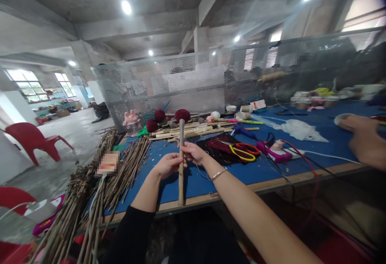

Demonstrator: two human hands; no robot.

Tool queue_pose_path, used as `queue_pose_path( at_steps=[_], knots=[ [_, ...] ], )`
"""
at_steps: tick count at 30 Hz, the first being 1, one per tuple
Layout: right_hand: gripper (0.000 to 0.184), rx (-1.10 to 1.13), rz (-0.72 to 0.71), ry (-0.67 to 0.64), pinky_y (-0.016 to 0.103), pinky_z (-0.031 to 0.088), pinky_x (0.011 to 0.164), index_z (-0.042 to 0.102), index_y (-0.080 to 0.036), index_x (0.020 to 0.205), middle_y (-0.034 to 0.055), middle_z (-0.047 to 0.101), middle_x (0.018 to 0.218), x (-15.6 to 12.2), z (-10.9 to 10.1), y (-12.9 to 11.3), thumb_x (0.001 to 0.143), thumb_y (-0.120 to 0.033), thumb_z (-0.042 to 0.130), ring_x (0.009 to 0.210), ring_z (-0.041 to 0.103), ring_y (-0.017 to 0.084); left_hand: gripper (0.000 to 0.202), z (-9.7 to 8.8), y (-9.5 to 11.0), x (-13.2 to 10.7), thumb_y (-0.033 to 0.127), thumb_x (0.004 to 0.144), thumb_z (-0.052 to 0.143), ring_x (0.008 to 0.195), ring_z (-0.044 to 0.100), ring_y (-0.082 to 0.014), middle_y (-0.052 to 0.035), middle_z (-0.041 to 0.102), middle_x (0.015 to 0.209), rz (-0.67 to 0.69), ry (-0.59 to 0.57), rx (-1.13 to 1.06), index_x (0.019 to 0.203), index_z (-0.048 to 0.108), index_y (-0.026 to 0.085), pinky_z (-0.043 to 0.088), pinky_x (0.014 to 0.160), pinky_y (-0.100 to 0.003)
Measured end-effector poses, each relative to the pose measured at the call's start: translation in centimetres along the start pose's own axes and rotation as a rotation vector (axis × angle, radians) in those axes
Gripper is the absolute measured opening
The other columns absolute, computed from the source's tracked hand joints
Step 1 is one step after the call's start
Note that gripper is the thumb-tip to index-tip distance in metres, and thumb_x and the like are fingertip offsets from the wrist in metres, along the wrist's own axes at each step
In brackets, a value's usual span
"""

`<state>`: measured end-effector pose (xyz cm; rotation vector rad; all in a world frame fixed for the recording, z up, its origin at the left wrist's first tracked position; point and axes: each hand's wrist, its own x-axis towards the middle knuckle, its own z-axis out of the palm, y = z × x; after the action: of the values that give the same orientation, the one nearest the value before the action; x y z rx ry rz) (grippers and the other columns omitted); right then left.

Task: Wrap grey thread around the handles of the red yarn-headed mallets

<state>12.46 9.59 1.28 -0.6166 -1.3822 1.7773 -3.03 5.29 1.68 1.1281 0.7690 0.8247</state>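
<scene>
Both hands are closed around a pale wooden stick (pixel 181 179) that stands nearly upright at the front edge of the blue table. My left hand (pixel 169 165) pinches it around the middle. Slightly higher, my right hand (pixel 193 153) grips it from the other side, with a bangle on that wrist. The stick's upper part looks grey and wrapped, and a dark red ball (pixel 182 115) appears at its top; whether the two are joined I cannot tell. Beyond my right hand, yellow and orange-handled scissors (pixel 241 153) lie on dark red and black fabric (pixel 211 148).
Bundles of thin twigs (pixel 126 171) cover the table's left end. Behind are pale sticks (pixel 169 134), a blue glue gun (pixel 243 130) and white plastic (pixel 301 129). A purple power strip (pixel 276 151) trails cords at right. Another person's hand (pixel 364 139) holds a roll there.
</scene>
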Motion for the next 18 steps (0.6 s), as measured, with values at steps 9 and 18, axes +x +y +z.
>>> queue_pose_path(
  at_steps=[9,18],
  knots=[
    [0.032,-0.11,-0.091,0.074,0.017,0.012,0.03,0.043,-0.018,0.073,-0.0119,0.031,0.041,0.58,-0.46,0.76,0.066,-0.039,0.067,0.031,0.019,0.003,0.039,-0.78,-0.9,0.73,0.036,0.053,0.079,0.04,0.044,-0.0051,0.0044,0.05,0.051,0.068,0.212,0.207,0.068,0.053,0.012,0.034,0.043,-0.019],
    [0.034,-0.073,-0.046,0.056,0.018,0.01,0.03,0.043,-0.018,0.076,-0.0106,0.038,0.043,0.5,-0.29,0.64,0.067,-0.041,0.066,0.031,0.021,0.003,0.04,-0.02,-0.24,0.11,0.04,0.057,0.076,0.056,0.058,-0.0122,-0.0013,0.057,0.06,-0.021,0.075,0.042,0.077,0.057,0.011,0.04,0.049,-0.02]
  ],
)
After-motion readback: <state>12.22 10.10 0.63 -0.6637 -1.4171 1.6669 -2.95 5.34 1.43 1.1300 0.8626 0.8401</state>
